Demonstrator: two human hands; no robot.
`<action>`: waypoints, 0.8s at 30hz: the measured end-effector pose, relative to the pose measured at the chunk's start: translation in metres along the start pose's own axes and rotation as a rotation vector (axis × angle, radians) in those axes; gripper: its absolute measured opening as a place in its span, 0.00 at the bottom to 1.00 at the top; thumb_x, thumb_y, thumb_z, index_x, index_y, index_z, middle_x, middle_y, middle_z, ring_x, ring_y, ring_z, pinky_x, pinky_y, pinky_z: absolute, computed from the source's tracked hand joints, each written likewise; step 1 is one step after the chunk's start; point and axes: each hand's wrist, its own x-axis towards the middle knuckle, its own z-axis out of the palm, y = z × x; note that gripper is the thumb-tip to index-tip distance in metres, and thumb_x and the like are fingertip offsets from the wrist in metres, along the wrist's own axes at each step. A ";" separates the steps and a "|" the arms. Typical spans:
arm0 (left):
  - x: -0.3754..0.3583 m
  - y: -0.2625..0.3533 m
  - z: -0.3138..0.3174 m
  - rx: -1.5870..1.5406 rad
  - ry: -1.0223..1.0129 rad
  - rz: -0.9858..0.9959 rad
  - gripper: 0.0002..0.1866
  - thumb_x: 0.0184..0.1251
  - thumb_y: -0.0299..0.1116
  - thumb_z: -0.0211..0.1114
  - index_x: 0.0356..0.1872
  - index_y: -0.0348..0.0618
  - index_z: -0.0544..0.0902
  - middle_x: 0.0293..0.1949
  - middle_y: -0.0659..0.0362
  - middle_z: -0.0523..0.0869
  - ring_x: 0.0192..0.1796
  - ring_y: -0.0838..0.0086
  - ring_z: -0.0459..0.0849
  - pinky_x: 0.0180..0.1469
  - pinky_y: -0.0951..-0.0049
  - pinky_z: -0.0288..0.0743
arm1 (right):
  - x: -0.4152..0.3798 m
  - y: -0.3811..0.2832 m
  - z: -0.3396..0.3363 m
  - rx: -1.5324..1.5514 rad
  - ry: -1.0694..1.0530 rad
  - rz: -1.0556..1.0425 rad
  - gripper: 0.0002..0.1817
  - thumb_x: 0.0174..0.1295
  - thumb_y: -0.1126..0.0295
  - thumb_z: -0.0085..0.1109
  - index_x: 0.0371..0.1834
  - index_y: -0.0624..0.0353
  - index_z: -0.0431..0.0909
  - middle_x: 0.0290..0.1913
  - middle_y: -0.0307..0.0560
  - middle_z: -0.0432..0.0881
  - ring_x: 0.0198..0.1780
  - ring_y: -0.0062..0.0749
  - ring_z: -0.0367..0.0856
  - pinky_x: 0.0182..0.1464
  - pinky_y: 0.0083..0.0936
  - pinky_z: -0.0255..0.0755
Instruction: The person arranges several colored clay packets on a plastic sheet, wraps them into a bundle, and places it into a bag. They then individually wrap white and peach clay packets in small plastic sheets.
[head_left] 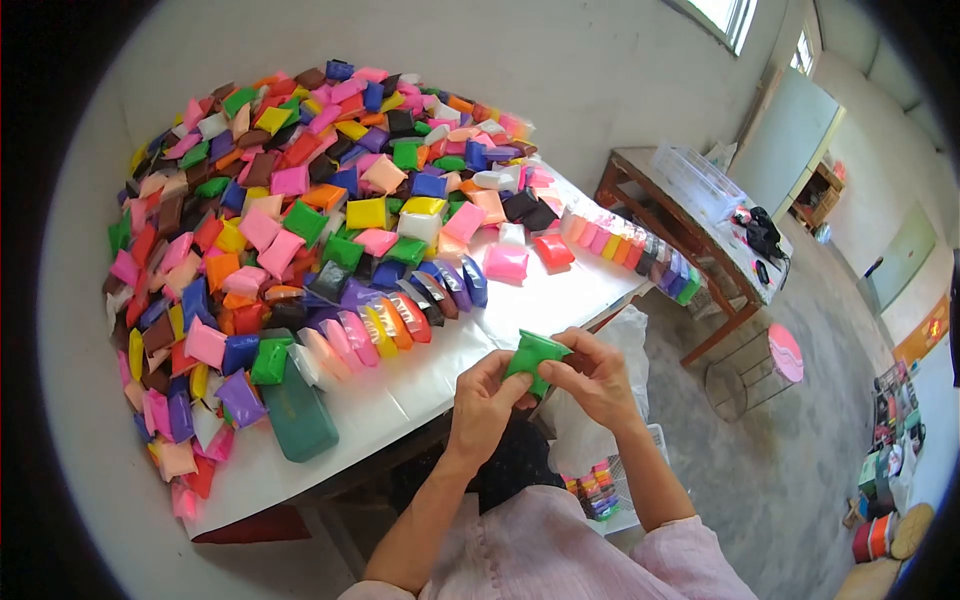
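Observation:
A small green packet (533, 358) is pinched between both my hands, just off the front edge of the white table (400, 400). My left hand (484, 397) grips its lower left side and my right hand (597, 377) holds its right side. A big heap of coloured packets (300, 200) covers the table beyond. A row of packets standing on edge (395, 318) runs in front of the heap, and another row (632, 250) lines the far right edge.
A dark green block (297, 420) lies on the table near the heap. A white plastic bag (590, 430) hangs below my hands over a crate of packets (595, 495). A wooden table (700, 215) with a clear bin, and a wire stool (750, 370), stand to the right.

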 end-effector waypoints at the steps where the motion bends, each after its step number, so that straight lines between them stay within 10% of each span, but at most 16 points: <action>1: 0.001 0.002 0.002 -0.016 -0.001 0.023 0.12 0.73 0.33 0.63 0.50 0.37 0.82 0.36 0.63 0.86 0.33 0.84 0.82 0.37 0.82 0.77 | 0.002 -0.001 -0.002 -0.016 -0.001 0.001 0.12 0.62 0.74 0.67 0.46 0.66 0.80 0.38 0.35 0.82 0.36 0.12 0.77 0.37 0.13 0.70; 12: -0.002 0.021 0.014 0.167 0.176 0.020 0.15 0.74 0.34 0.61 0.54 0.34 0.80 0.33 0.57 0.86 0.29 0.78 0.83 0.31 0.78 0.76 | 0.021 -0.002 -0.003 -0.086 0.079 0.025 0.08 0.63 0.74 0.66 0.41 0.67 0.82 0.32 0.34 0.81 0.31 0.10 0.75 0.31 0.13 0.68; 17: -0.016 0.043 -0.001 0.820 0.297 0.443 0.10 0.70 0.31 0.63 0.45 0.34 0.81 0.32 0.49 0.84 0.28 0.62 0.83 0.31 0.65 0.75 | 0.075 0.032 0.001 -0.571 0.302 -0.283 0.13 0.57 0.69 0.68 0.39 0.67 0.80 0.32 0.53 0.82 0.28 0.36 0.83 0.31 0.32 0.74; 24: -0.009 0.033 -0.047 0.970 0.294 0.478 0.05 0.67 0.25 0.63 0.35 0.33 0.82 0.30 0.51 0.82 0.27 0.61 0.79 0.32 0.65 0.72 | 0.116 0.069 0.018 -0.872 0.331 -0.402 0.14 0.59 0.68 0.66 0.43 0.62 0.76 0.35 0.54 0.77 0.31 0.49 0.82 0.34 0.40 0.76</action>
